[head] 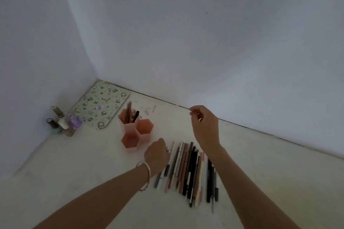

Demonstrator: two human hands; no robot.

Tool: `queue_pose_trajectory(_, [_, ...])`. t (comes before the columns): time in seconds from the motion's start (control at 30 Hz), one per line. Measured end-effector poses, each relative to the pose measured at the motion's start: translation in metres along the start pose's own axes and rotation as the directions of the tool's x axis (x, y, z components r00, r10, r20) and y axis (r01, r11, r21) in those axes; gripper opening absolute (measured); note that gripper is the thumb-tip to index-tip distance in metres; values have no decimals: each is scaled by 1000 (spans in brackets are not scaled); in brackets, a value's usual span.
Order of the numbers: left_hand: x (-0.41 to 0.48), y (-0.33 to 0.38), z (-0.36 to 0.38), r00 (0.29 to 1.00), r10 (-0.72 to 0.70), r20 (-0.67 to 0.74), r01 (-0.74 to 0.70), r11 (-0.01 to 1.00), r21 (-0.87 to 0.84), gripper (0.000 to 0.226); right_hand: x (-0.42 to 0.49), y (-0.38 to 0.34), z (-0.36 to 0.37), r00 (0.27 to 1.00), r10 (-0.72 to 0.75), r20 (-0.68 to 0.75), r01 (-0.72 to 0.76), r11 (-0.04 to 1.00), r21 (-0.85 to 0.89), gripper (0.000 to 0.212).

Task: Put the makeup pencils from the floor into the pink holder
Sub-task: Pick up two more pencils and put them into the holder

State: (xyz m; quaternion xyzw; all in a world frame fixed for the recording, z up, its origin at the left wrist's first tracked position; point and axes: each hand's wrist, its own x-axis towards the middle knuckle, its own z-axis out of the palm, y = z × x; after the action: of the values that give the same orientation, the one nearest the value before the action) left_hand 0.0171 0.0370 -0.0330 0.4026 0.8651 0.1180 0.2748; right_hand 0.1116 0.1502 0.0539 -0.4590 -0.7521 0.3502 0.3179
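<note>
The left grip (156,156), fingers curled under so I cannot tell its hold, is at the left edge of the slim mixed-colour makeup pencils (189,169) lying wall-pointing on the floor (93,163), nearer the pink hexagonal plastic holder (136,130) than the empty, loosely curled right grip (204,126).

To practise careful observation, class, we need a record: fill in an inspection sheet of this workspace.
Surface: pale floor, faint marks.
Job's things: pencils in a row on floor; pink holder has a few in its rear compartment.
Clutter: small bottles by the left wall; patterned mat in the corner.
Hands: left hand down at the row's left edge, grip hidden; right hand raised, holding nothing seen.
Cables: nothing seen.
Surroundings: bare walls.
</note>
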Motion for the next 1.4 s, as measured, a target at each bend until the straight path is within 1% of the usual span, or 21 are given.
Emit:
queue_pose_trajectory(0.07, [2, 4, 4, 1000, -17, -6, 17, 1000, 24, 26, -3, 10, -4, 1000, 29, -1, -29, 999, -14, 20])
queue_pose_trajectory(0.13, [3, 6, 7, 999, -42, 4, 42, 999, 1, 26, -5, 16, -5, 999, 50, 3, -50, 999, -10, 21])
queue_pose_trajectory(0.23, [4, 4, 8, 997, -71, 17, 72, 992, -107, 23, -6, 22, 1, 996, 76, 36, -76, 997, -12, 21])
queue_pose_trajectory(0.33, [1, 1, -2, 999, -46, -5, 43, 969, -244, 11, -5, 28, 12, 987, 124, 101, -118, 991, -63, 20])
queue_pose_trajectory(0.4, [-2, 2, -24, 996, 0, -85, -30, 932, -360, 7, -3, 33, 22, 969, 172, 175, -144, 976, -164, 20])
queue_pose_trajectory(0.47, [-7, 5, -58, 976, 33, -215, -137, 861, -490, 9, -2, 38, 32, 930, 253, 265, -161, 932, -324, 20])
queue_pose_trajectory(0.53, [-15, 7, -97, 942, 24, -335, -227, 782, -580, 14, -3, 41, 44, 883, 317, 347, -112, 859, -500, 14])
queue_pose_trajectory(0.57, [-20, 7, -114, 924, 13, -383, -261, 753, -604, 17, -5, 43, 47, 868, 339, 362, -80, 817, -572, 15])
queue_pose_trajectory(0.63, [-29, 4, -144, 892, -22, -451, -308, 701, -643, 23, -10, 46, 57, 863, 347, 366, -13, 741, -671, 27])
queue_pose_trajectory(0.67, [-33, 2, -155, 879, -39, -476, -324, 683, -655, 25, -12, 48, 61, 867, 337, 367, 22, 710, -704, 26])
queue_pose_trajectory(0.73, [-36, -3, -168, 862, -66, -503, -341, 659, -671, 25, -16, 49, 68, 875, 312, 370, 82, 657, -749, 13])
queue_pose_trajectory(0.83, [-39, -10, -174, 858, -99, -503, -339, 627, -701, 25, -20, 49, 78, 877, 302, 373, 103, 641, -761, 15])
queue_pose_trajectory(0.9, [-40, -11, -174, 851, -116, -513, -344, 615, -710, 25, -21, 47, 81, 877, 327, 351, 27, 697, -716, 15])
queue_pose_trajectory(0.97, [-40, -12, -178, 825, -134, -549, -374, 599, -708, 23, -15, 41, 80, 871, 389, 301, -146, 789, -597, 28])
queue_pose_trajectory(1.03, [-37, -15, -189, 781, -165, -602, -428, 562, -708, 22, 3, 28, 69, 857, 462, 227, -332, 833, -442, 35])
queue_pose_trajectory(1.13, [-31, -24, -210, 688, -241, -685, -522, 491, -697, 28, 42, -1, 37, 840, 503, 205, -467, 861, -201, 31])
queue_pose_trajectory(1.2, [-24, -32, -217, 613, -288, -736, -575, 476, -665, 36, 59, -27, 17, 874, 447, 188, -465, 883, 61, 24])
queue_pose_trajectory(1.27, [-14, -38, -213, 562, -289, -775, -579, 532, -618, 35, 64, -53, 3, 921, 348, 177, -387, 871, 302, 17])
queue_pose_trajectory(1.3, [-8, -42, -208, 551, -280, -786, -565, 568, -598, 33, 63, -66, 0, 939, 294, 177, -341, 854, 392, 13])
queue_pose_trajectory(1.33, [-2, -45, -201, 550, -268, -791, -552, 594, -585, 31, 61, -79, -1, 957, 242, 160, -289, 844, 451, 9])
queue_pose_trajectory(1.4, [8, -54, -182, 563, -228, -795, -519, 650, -555, 30, 52, -98, 5, 982, 164, 91, -187, 846, 498, 4])
